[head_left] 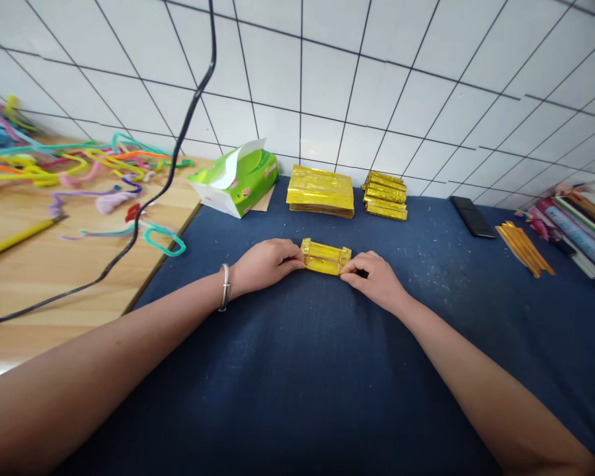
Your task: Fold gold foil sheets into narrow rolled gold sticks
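Observation:
A folded gold foil piece [326, 258] with raised ends lies at the middle of the dark blue cloth [297, 370]. My left hand [268, 264] pinches its left end between thumb and fingers; a silver bangle is on that wrist. At its right end, my right hand [371, 276] pinches the lower corner. Behind the piece stands a stack of flat gold foil sheets [320, 190]. Several folded gold strips [385, 196] are piled to the right of that stack.
A green tissue pack [242, 175] is behind my left hand. Colourful pipe cleaners [114, 165] cover a wooden table [104, 284] at left, crossed by a black cable [178, 139]. At right are a black phone [473, 216], orange-gold strips [525, 248] and books [575, 231]. A tiled wall rises behind.

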Demonstrator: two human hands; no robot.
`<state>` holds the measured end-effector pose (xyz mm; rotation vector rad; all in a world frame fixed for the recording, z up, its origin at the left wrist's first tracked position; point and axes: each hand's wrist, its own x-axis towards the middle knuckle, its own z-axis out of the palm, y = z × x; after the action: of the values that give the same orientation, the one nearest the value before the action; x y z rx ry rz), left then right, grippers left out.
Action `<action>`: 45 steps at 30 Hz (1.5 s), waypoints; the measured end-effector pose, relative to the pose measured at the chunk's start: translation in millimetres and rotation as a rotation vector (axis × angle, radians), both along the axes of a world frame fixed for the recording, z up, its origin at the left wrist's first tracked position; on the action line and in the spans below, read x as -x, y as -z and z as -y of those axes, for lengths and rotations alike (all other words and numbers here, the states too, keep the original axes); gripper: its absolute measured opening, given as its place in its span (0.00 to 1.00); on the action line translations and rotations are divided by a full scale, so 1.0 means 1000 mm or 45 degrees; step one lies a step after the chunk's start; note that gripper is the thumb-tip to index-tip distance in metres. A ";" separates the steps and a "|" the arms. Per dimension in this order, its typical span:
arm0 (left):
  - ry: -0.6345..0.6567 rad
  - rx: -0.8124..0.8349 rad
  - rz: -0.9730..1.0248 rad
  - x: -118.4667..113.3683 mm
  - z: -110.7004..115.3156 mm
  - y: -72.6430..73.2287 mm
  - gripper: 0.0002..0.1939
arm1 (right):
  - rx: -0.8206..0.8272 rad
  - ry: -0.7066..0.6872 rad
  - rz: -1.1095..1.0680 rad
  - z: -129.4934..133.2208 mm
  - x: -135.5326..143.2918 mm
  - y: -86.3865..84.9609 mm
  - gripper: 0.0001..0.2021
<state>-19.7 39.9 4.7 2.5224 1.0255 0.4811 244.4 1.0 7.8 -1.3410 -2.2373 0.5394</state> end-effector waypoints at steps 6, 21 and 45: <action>0.055 -0.004 0.066 0.003 -0.003 0.003 0.09 | -0.035 -0.044 0.006 -0.002 -0.002 0.002 0.02; 0.066 0.021 0.085 0.004 -0.004 0.004 0.09 | 0.013 -0.063 -0.019 0.000 -0.001 -0.002 0.04; 0.033 -0.006 0.054 0.001 -0.003 0.004 0.08 | 0.014 0.119 0.196 0.000 0.008 -0.001 0.05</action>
<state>-20.8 42.9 1.0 2.5150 0.9764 0.5283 236.7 1.2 8.7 -1.5313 -2.2809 0.4287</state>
